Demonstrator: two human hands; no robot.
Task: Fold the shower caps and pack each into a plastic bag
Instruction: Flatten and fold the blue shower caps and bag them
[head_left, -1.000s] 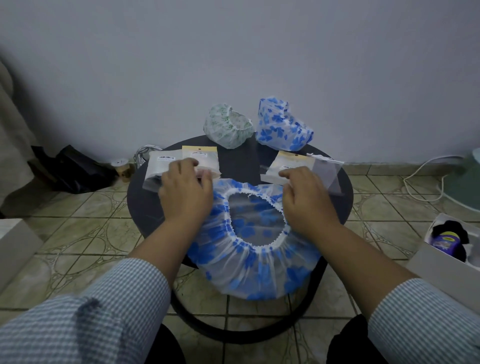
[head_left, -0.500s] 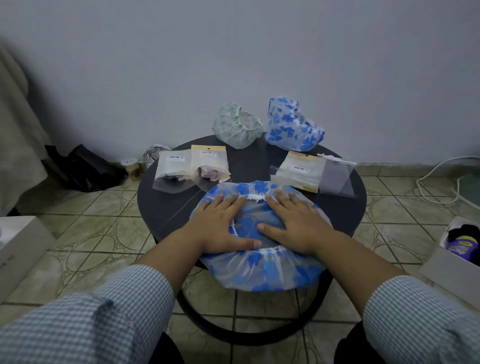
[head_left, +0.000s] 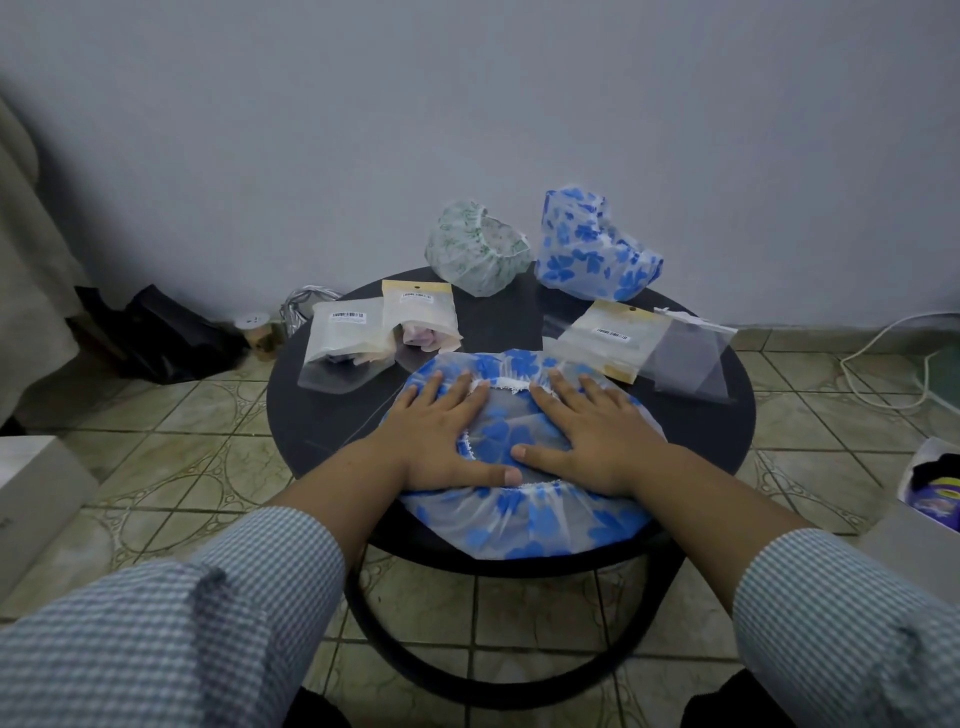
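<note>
Now flattening blue shower cap (head_left: 524, 514) at round table's (head_left: 332, 415) near edge; left hand (head_left: 441, 441) and right hand (head_left: 587, 441) pressing, fingers straight, gripping nothing. Next, probably: fold in half, reach empty bag (head_left: 685, 358) beyond cap.

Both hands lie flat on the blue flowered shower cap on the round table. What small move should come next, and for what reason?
Probably fold the near half of the blue flowered shower cap away over its far half. Left hand and right hand press it flat with straight fingers, opening up, so it looks ready for a first fold. Its near edge hangs over the table rim, and the empty bags beyond look narrower than the spread cap.
</note>
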